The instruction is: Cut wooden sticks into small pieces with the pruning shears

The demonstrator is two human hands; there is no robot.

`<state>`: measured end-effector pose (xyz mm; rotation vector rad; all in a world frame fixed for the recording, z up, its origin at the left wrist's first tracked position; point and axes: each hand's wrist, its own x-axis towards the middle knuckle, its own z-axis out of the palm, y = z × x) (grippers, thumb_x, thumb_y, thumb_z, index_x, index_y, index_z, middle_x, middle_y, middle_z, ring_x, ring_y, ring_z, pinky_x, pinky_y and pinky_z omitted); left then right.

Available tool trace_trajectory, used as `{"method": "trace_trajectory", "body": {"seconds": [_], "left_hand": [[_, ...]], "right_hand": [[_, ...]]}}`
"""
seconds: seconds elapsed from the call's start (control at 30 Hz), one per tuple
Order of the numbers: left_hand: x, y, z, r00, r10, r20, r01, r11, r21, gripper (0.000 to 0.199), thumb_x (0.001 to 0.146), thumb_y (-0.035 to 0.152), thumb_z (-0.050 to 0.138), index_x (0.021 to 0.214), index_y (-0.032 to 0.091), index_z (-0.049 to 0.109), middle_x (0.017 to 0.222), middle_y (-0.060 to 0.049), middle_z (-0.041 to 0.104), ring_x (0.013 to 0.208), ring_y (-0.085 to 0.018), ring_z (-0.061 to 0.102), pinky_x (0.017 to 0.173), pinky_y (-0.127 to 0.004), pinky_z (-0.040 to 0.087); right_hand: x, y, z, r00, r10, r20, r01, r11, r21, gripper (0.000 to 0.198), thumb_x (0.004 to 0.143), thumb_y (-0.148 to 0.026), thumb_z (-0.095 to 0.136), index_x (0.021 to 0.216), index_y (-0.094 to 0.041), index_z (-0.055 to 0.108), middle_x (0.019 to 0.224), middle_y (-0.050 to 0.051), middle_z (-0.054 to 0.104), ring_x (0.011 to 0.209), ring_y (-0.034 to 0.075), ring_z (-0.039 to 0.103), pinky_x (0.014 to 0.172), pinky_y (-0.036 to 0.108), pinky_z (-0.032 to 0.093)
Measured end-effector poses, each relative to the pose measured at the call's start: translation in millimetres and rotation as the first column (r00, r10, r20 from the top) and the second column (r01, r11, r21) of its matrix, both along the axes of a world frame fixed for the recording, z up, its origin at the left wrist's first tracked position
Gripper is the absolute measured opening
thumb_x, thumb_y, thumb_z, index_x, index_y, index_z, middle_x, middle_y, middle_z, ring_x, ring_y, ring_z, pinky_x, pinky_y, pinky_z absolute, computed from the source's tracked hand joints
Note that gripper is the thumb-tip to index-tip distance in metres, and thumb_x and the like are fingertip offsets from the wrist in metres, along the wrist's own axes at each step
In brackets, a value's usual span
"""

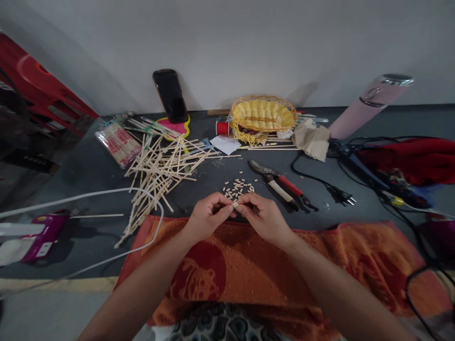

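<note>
My left hand and my right hand meet in the middle, fingertips pinched together. Between them is a small pale wooden stick piece, mostly covered by the fingers. Just beyond the fingertips lies a scatter of short cut stick pieces on the dark table. Pruning shears with one red and one whitish handle rest to the right of these pieces. A loose heap of long thin wooden sticks spreads out to the left. Both wrists are above an orange towel.
Along the wall stand a phone, a red thread spool, a yellow woven basket and a pink flask. A black plug and cords lie right. A white cable loops across the left, near a purple box.
</note>
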<state>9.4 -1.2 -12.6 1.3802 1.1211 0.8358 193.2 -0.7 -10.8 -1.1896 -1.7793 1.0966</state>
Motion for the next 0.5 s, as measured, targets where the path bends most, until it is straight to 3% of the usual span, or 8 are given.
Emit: {"method": "trace_trajectory", "body": {"seconds": [0.5], "left_hand": [[0.4,0.4,2.6,1.0,-0.018,0.006,0.018,0.999,-0.028,0.016,0.085,0.031,0.06,0.088,0.016,0.06,0.079,-0.004,0.072,0.075,-0.015,0.069,0.072,-0.027,0.052]], "right_hand": [[-0.7,-0.4,3.2,1.0,-0.009,0.015,0.009,1.0,-0.003,0.011,0.09,-0.027,0.053,0.086,-0.022,0.062,0.08,-0.001,0.066,0.072,0.013,0.058,0.069,0.024,0.044]]}}
